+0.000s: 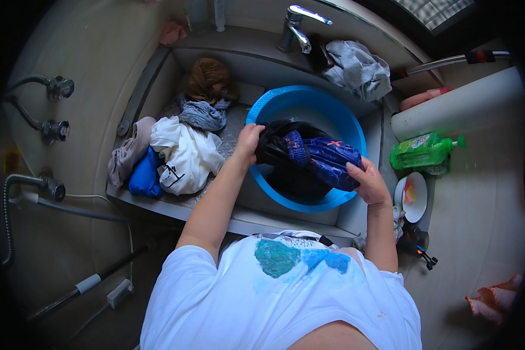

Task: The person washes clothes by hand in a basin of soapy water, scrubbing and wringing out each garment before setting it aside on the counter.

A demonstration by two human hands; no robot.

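A blue plastic basin point(258, 105) sits in the right part of the sink, with some water visible in it. Over it I stretch a garment between my hands: black cloth point(277, 143) toward the left and dark blue patterned cloth point(331, 158) with a gathered band toward the right. My left hand point(249, 143) is closed on the black end at the basin's left rim. My right hand point(370, 182) pinches the blue end near the right rim, thumb on top. More black cloth hangs down into the basin. Which kind of garment it is, I cannot tell.
Left in the sink lie white point(186, 154), blue point(146, 175), grey point(203, 114) and brown point(210, 80) clothes. The faucet point(297, 29) stands behind the basin, beside a light grey cloth point(360, 69). A green pump bottle point(420, 151) and white bowl point(413, 198) are at right.
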